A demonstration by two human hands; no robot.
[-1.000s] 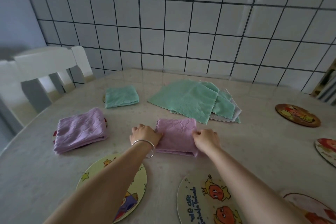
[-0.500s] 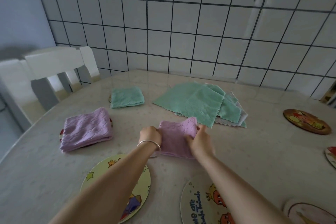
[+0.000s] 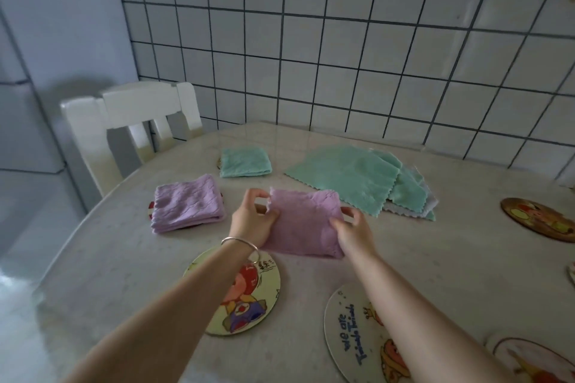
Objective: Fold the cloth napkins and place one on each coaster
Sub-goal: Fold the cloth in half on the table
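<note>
A folded purple napkin (image 3: 306, 222) hangs a little above the table, held between both hands. My left hand (image 3: 253, 219) pinches its left edge and my right hand (image 3: 353, 232) grips its right side. Just below them lies a bare round coaster (image 3: 249, 301) with a cartoon figure, and another bare coaster (image 3: 351, 342) sits under my right forearm. To the left, a second folded purple napkin (image 3: 186, 204) covers a coaster whose rim peeks out. Farther back, a folded green napkin (image 3: 244, 162) lies on another coaster. A pile of unfolded green napkins (image 3: 354, 179) is spread at the back.
More bare coasters lie at the right: a dark one (image 3: 541, 219) and one at the bottom corner (image 3: 529, 361). A white chair (image 3: 130, 124) stands at the table's left edge. A tiled wall closes the far side of the marble table (image 3: 466, 258).
Both hands have lifted the folded purple napkin off the table and drawn it toward me. The camera has turned left and tilted up.
</note>
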